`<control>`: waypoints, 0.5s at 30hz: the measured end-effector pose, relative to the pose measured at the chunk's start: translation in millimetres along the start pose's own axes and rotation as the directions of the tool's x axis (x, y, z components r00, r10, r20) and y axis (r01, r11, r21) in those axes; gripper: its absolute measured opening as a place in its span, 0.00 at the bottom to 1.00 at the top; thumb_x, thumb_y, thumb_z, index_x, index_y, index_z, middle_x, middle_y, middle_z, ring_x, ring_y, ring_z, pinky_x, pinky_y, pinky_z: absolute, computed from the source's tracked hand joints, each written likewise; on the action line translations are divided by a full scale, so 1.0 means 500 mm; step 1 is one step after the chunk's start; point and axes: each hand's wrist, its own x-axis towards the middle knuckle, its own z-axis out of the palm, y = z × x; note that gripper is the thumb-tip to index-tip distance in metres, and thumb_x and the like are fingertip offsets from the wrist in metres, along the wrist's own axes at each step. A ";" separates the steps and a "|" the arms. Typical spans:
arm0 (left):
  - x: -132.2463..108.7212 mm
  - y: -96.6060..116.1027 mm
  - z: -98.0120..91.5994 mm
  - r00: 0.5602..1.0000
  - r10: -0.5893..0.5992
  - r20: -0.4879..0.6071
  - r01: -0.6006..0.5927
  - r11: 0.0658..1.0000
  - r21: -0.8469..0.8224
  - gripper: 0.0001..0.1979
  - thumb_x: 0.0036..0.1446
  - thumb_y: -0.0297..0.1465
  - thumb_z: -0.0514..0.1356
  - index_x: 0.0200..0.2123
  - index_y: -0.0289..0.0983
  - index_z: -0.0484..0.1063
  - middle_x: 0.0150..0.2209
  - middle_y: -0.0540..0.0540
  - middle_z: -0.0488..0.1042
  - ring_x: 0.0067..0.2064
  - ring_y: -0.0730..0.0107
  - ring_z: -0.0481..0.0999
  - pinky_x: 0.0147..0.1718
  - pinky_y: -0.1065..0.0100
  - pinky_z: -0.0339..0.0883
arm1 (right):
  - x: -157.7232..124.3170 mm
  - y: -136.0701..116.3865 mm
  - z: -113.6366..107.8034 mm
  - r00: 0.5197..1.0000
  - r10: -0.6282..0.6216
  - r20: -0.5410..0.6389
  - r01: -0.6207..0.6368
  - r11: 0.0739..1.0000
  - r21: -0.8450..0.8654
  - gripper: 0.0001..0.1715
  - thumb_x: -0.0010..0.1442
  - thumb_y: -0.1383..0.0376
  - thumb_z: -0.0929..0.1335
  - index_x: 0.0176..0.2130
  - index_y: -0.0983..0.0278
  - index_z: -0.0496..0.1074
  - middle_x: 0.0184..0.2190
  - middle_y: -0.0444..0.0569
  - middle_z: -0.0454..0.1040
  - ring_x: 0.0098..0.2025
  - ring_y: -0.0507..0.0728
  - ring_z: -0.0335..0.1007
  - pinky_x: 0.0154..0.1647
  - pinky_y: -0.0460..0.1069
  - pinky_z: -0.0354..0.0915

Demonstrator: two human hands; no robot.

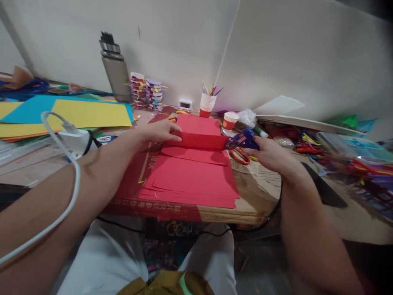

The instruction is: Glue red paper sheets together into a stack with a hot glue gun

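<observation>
My left hand (164,133) pinches the left end of a folded strip of red paper (199,140), which stands up from the sheets around it. In my right hand (272,153) is a blue glue gun (245,139), its nozzle at the strip's right end; whether it touches cannot be made out. Beneath the strip lies a stack of red paper sheets (193,180), slightly fanned at the near edge. Another red sheet (198,124) extends behind it. Red-handled scissors (239,156) rest just below the glue gun, partly hidden.
A flattened cardboard box (175,209) lies under the papers. Behind stand a grey bottle (118,78), stacked cups with pencils (207,104) and a paper cup (230,121). Yellow sheets (92,113) are at left. A white cable (76,184) crosses my left forearm; a plastic case (356,145) sits right.
</observation>
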 end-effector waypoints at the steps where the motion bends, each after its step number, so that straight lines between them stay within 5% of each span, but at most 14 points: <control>1: 0.001 -0.002 0.000 1.000 0.005 0.001 -0.005 1.000 0.009 0.13 0.49 0.38 0.59 0.31 0.34 0.75 0.28 0.51 0.74 0.29 0.73 0.68 0.28 0.73 0.56 | -0.001 -0.001 0.000 1.000 0.008 0.001 -0.008 1.000 -0.006 0.21 0.58 0.51 0.64 0.41 0.63 0.73 0.35 0.53 0.77 0.31 0.58 0.70 0.28 0.48 0.59; 15: 0.000 -0.008 0.001 1.000 -0.002 -0.013 0.002 1.000 0.000 0.13 0.49 0.38 0.60 0.31 0.34 0.76 0.27 0.49 0.74 0.29 0.72 0.68 0.29 0.71 0.55 | -0.032 -0.017 -0.039 0.989 -0.103 0.110 0.079 0.976 0.201 0.19 0.56 0.54 0.66 0.43 0.61 0.73 0.38 0.49 0.77 0.37 0.60 0.71 0.33 0.49 0.64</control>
